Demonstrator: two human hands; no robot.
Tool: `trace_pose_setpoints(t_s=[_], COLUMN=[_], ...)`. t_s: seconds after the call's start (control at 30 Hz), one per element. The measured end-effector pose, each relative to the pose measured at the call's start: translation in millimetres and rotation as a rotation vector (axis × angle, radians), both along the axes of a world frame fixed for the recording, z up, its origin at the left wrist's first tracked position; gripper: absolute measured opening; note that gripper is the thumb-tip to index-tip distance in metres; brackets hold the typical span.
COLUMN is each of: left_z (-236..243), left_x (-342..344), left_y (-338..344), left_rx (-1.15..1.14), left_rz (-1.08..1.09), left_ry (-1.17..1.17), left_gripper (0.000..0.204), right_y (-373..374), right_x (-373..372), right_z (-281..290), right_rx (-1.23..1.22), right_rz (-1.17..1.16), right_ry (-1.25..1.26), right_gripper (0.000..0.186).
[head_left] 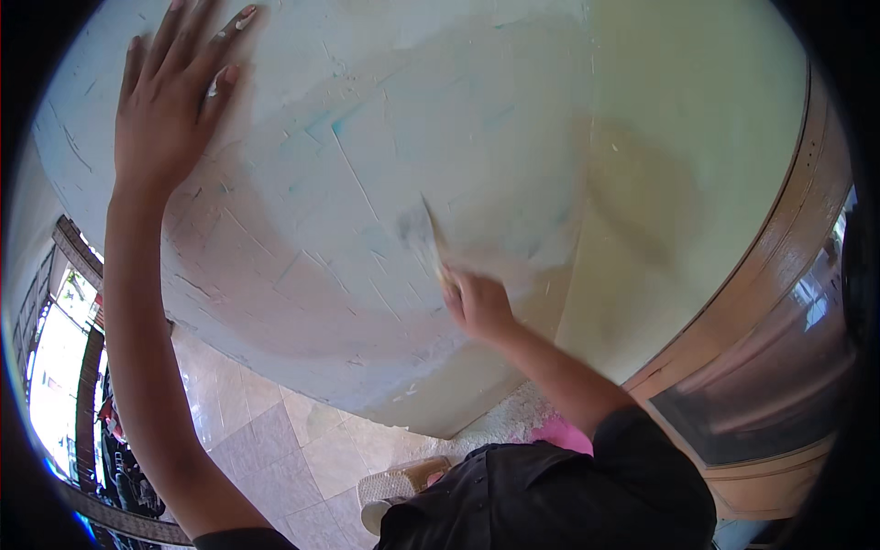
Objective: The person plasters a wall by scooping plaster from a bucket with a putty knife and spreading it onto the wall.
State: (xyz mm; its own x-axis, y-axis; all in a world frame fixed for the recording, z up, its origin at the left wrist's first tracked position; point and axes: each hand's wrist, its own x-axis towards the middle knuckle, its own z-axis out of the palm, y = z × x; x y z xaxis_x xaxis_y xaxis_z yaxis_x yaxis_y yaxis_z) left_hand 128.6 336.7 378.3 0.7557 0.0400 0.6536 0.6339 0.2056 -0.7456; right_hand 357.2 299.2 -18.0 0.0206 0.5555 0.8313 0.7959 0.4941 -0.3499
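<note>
Putty knife (424,236) in the right hand (481,304), near the middle of my view, over the whitish wall (513,137). Its long axis slants from the fist toward the far side and a little left, with the blade pointing away from the person. The blade looks thin, flat and greyish, but it is blurred, so I cannot tell whether its edge touches the surface. A small yellowish bit of handle shows at the clenched fingers; they cover the rest. On the far left I have the left hand (165,115) laid against the wall, released, fingers spread, whitish smears on some fingertips.

Around the blade I see thin raised ridges and teal streaks on the wall; to the right is a pale green stretch (715,119). Near the person, white residue (500,420) lies on the floor along the wall's foot. Beside it I see a pink thing (564,433), partly hidden by the black shirt (550,500); I cannot tell whether it is a container. Left of the shirt, a whitish round thing (373,518) sits by a textured beige thing (394,484); what either might hold is unclear to me.
</note>
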Motion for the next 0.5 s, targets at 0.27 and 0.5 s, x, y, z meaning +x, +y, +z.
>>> trace_pose_setpoints(t_s=[0.27, 0.5], left_z=[2.0, 2.0], left_x=[10.8, 33.8], left_y=[-1.5, 24.2], left_rx=[0.030, 0.065], left_rz=[0.022, -0.116], left_ry=[0.000, 0.047], left_gripper=[0.049, 0.047], right_y=[-51.9, -7.6], right_x=[39.3, 1.7], right_z=[-97.7, 55.6], right_rx=[0.012, 0.045], right_rz=[0.149, 0.235], right_ry=[0.161, 0.172], right_gripper=[0.034, 0.035])
